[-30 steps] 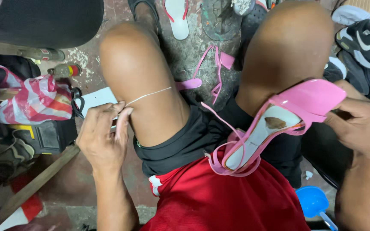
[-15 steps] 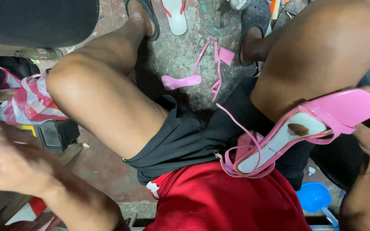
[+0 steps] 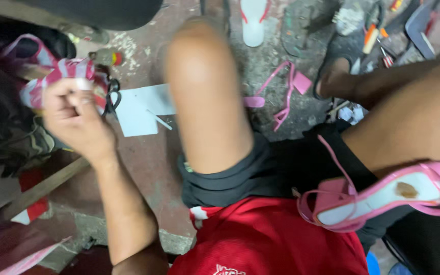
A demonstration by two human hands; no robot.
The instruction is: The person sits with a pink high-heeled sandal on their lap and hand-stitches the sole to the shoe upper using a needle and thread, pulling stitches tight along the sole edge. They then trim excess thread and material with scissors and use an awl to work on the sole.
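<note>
My left hand (image 3: 75, 119) is raised at the left, in front of a pink-and-white striped bag (image 3: 59, 74). Its fingers are curled shut, and the blur hides whether anything small is pinched in them. A pink high-heeled sandal (image 3: 383, 196) with a white insole and thin straps lies across my right thigh, above my red shirt (image 3: 271, 239). Its heel end runs off the right edge of the frame. My right hand is out of view. My left knee (image 3: 204, 86) stands up in the middle, between my left hand and the sandal.
Loose pink straps (image 3: 283, 97) lie on the concrete floor beyond my knees. A white sheet (image 3: 141, 109) sits by the striped bag. A white flip-flop (image 3: 253, 20) and scattered tools (image 3: 373, 35) are at the top. A wooden stick (image 3: 42, 188) leans at the left.
My left hand has left the knee, swung out to the left and risen in front of the striped bag. The sandal sits lower and further right, and my right hand has slipped out of view.
</note>
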